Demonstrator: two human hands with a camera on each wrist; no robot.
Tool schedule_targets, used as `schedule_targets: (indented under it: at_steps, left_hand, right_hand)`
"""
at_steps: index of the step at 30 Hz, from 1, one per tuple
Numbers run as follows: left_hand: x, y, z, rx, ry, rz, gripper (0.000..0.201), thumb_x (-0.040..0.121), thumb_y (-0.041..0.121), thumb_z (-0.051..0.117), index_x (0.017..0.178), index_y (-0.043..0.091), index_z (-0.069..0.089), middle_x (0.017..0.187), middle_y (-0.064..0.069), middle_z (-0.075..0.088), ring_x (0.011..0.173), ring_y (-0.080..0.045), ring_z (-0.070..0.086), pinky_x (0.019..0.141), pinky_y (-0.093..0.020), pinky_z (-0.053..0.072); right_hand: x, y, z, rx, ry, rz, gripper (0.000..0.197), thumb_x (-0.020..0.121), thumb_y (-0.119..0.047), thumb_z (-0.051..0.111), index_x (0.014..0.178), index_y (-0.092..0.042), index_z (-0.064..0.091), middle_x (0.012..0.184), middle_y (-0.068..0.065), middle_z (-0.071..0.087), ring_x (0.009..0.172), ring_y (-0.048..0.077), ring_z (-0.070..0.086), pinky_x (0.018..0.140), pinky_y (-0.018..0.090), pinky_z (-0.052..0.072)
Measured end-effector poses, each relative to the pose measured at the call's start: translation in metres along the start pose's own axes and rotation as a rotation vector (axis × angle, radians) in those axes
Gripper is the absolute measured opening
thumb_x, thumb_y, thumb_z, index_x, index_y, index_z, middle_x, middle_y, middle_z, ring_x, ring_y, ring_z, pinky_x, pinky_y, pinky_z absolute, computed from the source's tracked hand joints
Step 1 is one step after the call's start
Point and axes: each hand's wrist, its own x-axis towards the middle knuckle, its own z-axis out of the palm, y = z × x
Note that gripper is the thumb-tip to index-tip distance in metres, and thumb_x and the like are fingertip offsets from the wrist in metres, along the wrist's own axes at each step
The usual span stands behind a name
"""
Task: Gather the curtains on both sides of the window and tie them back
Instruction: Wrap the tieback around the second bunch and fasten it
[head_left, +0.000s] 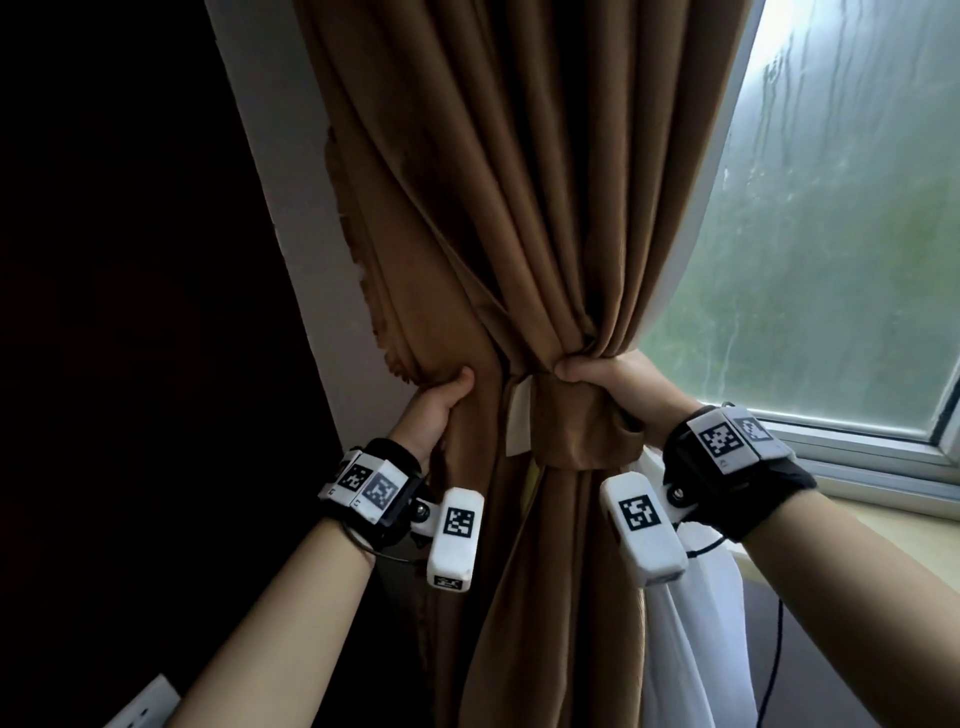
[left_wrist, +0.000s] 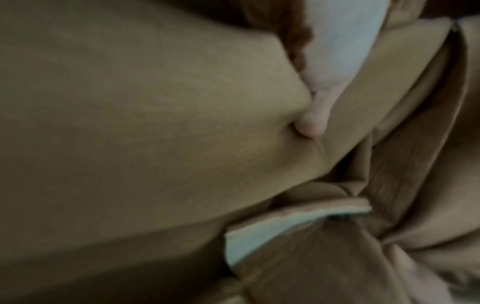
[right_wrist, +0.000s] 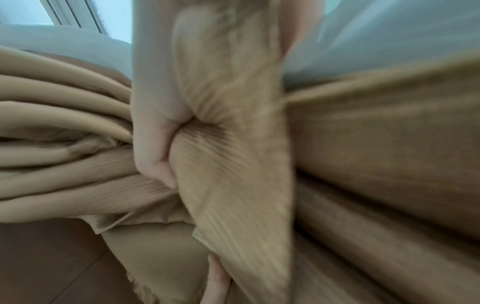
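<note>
A brown curtain (head_left: 498, 208) hangs left of the window, bunched at waist height. A matching brown tieback band (head_left: 571, 421) wraps the bunch, its pale lining (head_left: 519, 415) showing at the left. My left hand (head_left: 441, 400) grips the curtain's left folds beside the band, thumb on top. My right hand (head_left: 602, 374) grips the gathered folds just above the band's right side. In the left wrist view a fingertip (left_wrist: 311, 127) presses into the brown cloth (left_wrist: 155, 123). In the right wrist view, blurred, my fingers (right_wrist: 155, 144) pinch the band (right_wrist: 233, 164).
The window (head_left: 831, 234) with wet, misted glass fills the right, its white frame and sill (head_left: 883, 467) below. A white sheer curtain (head_left: 691, 623) hangs under my right wrist. A dark wall fills the left, with a white socket (head_left: 150, 701) low down.
</note>
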Motion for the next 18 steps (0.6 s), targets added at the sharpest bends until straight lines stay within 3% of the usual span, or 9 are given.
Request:
schedule_targets:
  at_steps: [3, 5, 6, 10, 12, 15, 18]
  left_hand:
    - [-0.004, 0.0, 0.016, 0.012, -0.015, 0.014, 0.02, 0.096, 0.029, 0.046, 0.099, 0.017, 0.062, 0.104, -0.007, 0.067, 0.092, -0.019, 0.062, 0.086, -0.03, 0.049]
    - [-0.004, 0.001, 0.029, 0.037, -0.028, 0.101, 0.015, 0.096, 0.02, 0.047, 0.099, 0.019, 0.062, 0.109, -0.006, 0.066, 0.099, -0.02, 0.061, 0.097, -0.035, 0.046]
    - [-0.005, 0.002, 0.036, 0.061, -0.034, 0.138, 0.014, 0.095, 0.017, 0.049, 0.096, 0.021, 0.063, 0.104, -0.001, 0.068, 0.099, -0.018, 0.061, 0.097, -0.034, 0.046]
    - [-0.001, 0.004, 0.049, 0.166, 0.018, 0.219, 0.013, 0.091, 0.013, 0.056, 0.084, 0.023, 0.061, 0.085, 0.008, 0.065, 0.079, -0.003, 0.065, 0.077, -0.023, 0.052]
    - [0.005, 0.001, 0.053, 0.198, 0.087, 0.265, 0.007, 0.09, 0.011, 0.058, 0.091, 0.017, 0.062, 0.091, 0.006, 0.064, 0.079, 0.003, 0.063, 0.077, -0.017, 0.052]
    - [0.014, -0.001, 0.054, 0.233, 0.2, 0.33, 0.049, 0.086, 0.006, 0.062, 0.13, 0.005, 0.043, 0.116, 0.003, 0.05, 0.107, -0.007, 0.048, 0.088, -0.011, 0.037]
    - [0.023, -0.011, 0.051, 0.214, 0.302, 0.418, 0.074, 0.077, 0.007, 0.073, 0.136, 0.001, 0.029, 0.131, -0.004, 0.043, 0.118, -0.011, 0.043, 0.089, -0.005, 0.034]
  right_hand:
    - [0.003, -0.001, 0.001, -0.032, -0.073, 0.019, 0.037, 0.062, -0.012, 0.077, 0.095, -0.022, 0.063, 0.077, -0.014, 0.071, 0.073, 0.002, 0.067, 0.067, 0.018, 0.054]
    - [0.004, -0.003, 0.0, -0.033, -0.132, 0.054, 0.023, 0.077, -0.005, 0.071, 0.091, -0.021, 0.062, 0.067, -0.018, 0.069, 0.061, -0.007, 0.064, 0.058, 0.01, 0.05]
    - [0.005, -0.004, -0.001, -0.033, -0.15, 0.061, 0.021, 0.08, -0.003, 0.067, 0.087, -0.022, 0.06, 0.066, -0.018, 0.068, 0.057, -0.009, 0.062, 0.055, 0.008, 0.049]
    - [0.008, -0.005, -0.001, -0.052, -0.14, 0.037, 0.027, 0.077, -0.005, 0.069, 0.096, -0.023, 0.06, 0.084, -0.012, 0.064, 0.065, -0.007, 0.062, 0.061, 0.008, 0.049]
    - [0.01, -0.004, -0.001, -0.031, -0.104, 0.018, 0.03, 0.076, -0.005, 0.071, 0.097, -0.023, 0.06, 0.086, -0.012, 0.065, 0.069, -0.005, 0.062, 0.063, 0.009, 0.05]
    - [0.012, -0.003, 0.002, -0.007, -0.061, -0.014, 0.036, 0.074, -0.004, 0.073, 0.101, -0.023, 0.06, 0.092, -0.011, 0.066, 0.08, 0.001, 0.062, 0.069, 0.014, 0.051]
    - [0.013, 0.0, 0.006, 0.002, 0.012, -0.044, 0.051, 0.063, -0.011, 0.083, 0.108, -0.019, 0.062, 0.1, -0.004, 0.068, 0.087, 0.006, 0.063, 0.073, 0.018, 0.052]
